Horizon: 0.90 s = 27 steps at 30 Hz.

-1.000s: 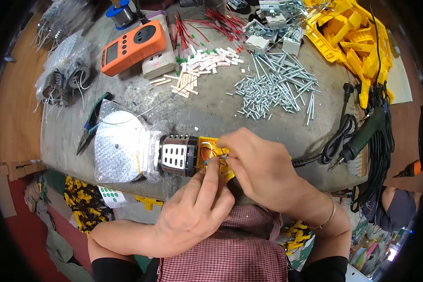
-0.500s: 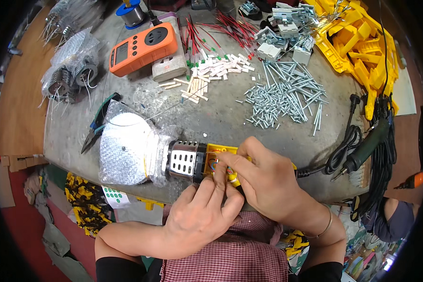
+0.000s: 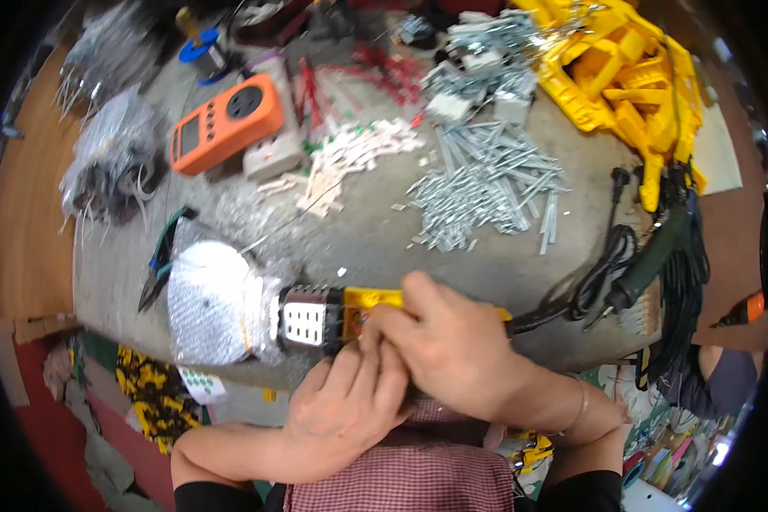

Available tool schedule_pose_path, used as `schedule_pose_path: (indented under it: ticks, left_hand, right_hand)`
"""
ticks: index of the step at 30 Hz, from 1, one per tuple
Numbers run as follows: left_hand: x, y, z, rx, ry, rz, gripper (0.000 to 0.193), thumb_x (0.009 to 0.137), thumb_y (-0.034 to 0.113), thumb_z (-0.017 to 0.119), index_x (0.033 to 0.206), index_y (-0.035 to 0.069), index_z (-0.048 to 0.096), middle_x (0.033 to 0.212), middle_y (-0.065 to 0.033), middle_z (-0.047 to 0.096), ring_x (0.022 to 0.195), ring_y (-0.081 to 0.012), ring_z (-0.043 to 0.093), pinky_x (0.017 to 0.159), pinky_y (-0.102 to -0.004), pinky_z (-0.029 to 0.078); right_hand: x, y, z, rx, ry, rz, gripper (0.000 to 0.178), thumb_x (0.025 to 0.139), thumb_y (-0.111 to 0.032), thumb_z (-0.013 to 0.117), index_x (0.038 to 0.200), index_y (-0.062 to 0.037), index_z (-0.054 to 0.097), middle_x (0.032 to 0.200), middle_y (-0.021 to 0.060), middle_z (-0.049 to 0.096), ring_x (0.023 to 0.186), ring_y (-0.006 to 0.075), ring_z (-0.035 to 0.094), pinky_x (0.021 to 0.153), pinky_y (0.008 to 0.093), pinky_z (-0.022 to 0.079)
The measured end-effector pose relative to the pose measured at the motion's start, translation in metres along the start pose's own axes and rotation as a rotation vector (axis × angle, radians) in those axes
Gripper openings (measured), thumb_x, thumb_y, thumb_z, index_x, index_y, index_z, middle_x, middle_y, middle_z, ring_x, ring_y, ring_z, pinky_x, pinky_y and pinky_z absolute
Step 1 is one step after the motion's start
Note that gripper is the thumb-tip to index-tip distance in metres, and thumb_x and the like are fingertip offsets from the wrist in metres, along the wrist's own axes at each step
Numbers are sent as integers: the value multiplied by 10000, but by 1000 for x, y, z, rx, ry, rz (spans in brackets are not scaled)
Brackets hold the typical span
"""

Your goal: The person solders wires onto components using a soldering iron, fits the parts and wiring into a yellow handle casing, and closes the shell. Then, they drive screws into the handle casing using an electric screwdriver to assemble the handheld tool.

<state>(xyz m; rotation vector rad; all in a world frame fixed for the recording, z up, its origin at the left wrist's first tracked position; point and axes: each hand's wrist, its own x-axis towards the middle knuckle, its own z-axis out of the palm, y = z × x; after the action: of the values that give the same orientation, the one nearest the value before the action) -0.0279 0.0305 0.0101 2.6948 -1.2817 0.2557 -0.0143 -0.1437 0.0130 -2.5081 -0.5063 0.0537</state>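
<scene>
Both hands meet at the near edge of the grey surface, working on a yellow tool with a black vented head that lies sideways along that edge; the right hand is curled over the yellow body, fingers closed down on it and covering most of it; the left hand comes up from below, its fingers pressed together against the underside of the same tool, just beside the right thumb, though what the fingertips pinch is hidden. The black head points left and touches a bundle wrapped in silvery bubble foil; a black cable runs from the tool's right end and loops toward a dark green handled tool at the right edge.

Farther back lie a loose heap of grey metal pins, a smaller scatter of pale short pieces, and red wires; an orange meter lies tilted beside a white socket block; a blue solder spool sits behind it. Left of the foil bundle rest pliers with green and black handles; clear bags of dark parts sit at the far left. A stack of yellow plastic casings fills the far right corner.
</scene>
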Motion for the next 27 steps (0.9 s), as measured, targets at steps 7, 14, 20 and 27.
schedule_pose_path:
  ticks: [7, 14, 20, 27]
  left_hand:
    - [6, -3, -10, -55, -98, 41, 878, 641, 447, 781, 1391, 70, 526, 1162, -234, 638, 783, -199, 581, 579, -276, 461]
    - [12, 4, -18, -110, -307, -50, 953, 650, 370, 820, 1470, 77, 432, 1220, -277, 546, 878, -332, 573, 706, -396, 513]
    - [20, 4, -21, -130, -316, -46, 960, 644, 337, 826, 1478, 85, 424, 1223, -271, 547, 881, -336, 566, 720, -396, 510]
    - [18, 2, -20, -53, -312, -51, 918, 657, 378, 788, 1458, 70, 463, 1223, -260, 576, 898, -260, 560, 675, -317, 468]
  right_hand:
    - [-37, 17, -35, 306, 117, -2, 410, 807, -11, 589, 1216, -21, 617, 1057, 119, 580, 847, 280, 646, 659, 395, 541]
    - [-32, 161, -121, -422, 475, 128, 348, 845, -134, 664, 1159, 10, 617, 1035, 193, 643, 973, 376, 620, 837, 434, 517]
    - [54, 253, -136, -903, 377, 249, 434, 821, -240, 689, 1191, -22, 623, 1134, 208, 648, 1066, 391, 606, 917, 466, 496]
    - [19, 196, -216, -574, -5, 417, 542, 758, -264, 743, 1191, 38, 619, 1023, 179, 683, 942, 264, 664, 852, 353, 505]
